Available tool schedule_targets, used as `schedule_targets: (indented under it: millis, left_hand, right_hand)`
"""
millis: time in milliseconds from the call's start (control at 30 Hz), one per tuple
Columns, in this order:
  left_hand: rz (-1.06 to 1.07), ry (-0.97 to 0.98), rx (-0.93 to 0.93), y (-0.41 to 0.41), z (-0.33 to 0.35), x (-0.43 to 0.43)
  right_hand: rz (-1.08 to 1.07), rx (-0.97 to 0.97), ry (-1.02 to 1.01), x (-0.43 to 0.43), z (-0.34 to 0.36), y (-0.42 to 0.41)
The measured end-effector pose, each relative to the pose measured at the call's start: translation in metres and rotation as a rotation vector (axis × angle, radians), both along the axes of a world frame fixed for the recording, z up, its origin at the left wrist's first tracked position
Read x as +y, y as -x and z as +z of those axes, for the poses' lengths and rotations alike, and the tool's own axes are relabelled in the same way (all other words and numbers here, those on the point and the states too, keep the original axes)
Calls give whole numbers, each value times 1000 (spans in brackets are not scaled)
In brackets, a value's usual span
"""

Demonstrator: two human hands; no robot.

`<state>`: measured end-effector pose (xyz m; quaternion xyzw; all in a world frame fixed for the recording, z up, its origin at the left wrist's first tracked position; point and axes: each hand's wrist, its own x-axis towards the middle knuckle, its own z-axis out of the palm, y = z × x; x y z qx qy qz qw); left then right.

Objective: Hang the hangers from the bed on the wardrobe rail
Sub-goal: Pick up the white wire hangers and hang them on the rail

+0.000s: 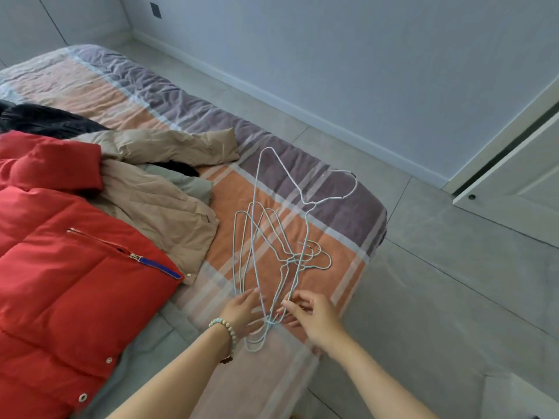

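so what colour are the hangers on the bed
Pale blue: the hangers show best in the head view.

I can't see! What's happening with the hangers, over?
Right hand pinches one wire hanger. Left hand open, touching the hanger pile. Pile tangled on bed. Red puffer jacket alongside.

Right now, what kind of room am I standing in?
Probably a bedroom: a bed with a striped cover, a red jacket and wire hangers on it, and what looks like a sliding wardrobe door at the right.
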<state>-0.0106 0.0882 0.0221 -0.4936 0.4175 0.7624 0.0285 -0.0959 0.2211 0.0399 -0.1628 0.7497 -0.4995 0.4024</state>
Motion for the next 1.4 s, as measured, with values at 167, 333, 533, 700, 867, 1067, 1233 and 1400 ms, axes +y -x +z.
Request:
schedule_targets:
  millis: [167,333,533,700,867,1067,1233,1400]
  left_hand:
    - [-39,165,339,43,114,18]
    - [-192,259,607,77,235,55]
    - [-411,304,893,99,377,138]
    - [-565,312,1054,92,465,225]
    - [-716,238,1216,66,535,325]
    - [-903,156,1379,9,591,454]
    - [-1124,45,1461,-34,620,544]
    - [-1358,-7,1529,-67,636,617]
  right_hand:
    - [-137,62,106,32,92,25]
    - [-322,226,231,88,210,39]
    - [-560,404,354,175,353,31]
    - [-744,593,427,268,458,-3]
    - [-864,786,437,366,535,-65]
    - [-1047,992,384,475,592,-166]
    - [-1215,1125,287,539,624,-249]
    - [-1375,1176,151,575,643,-314]
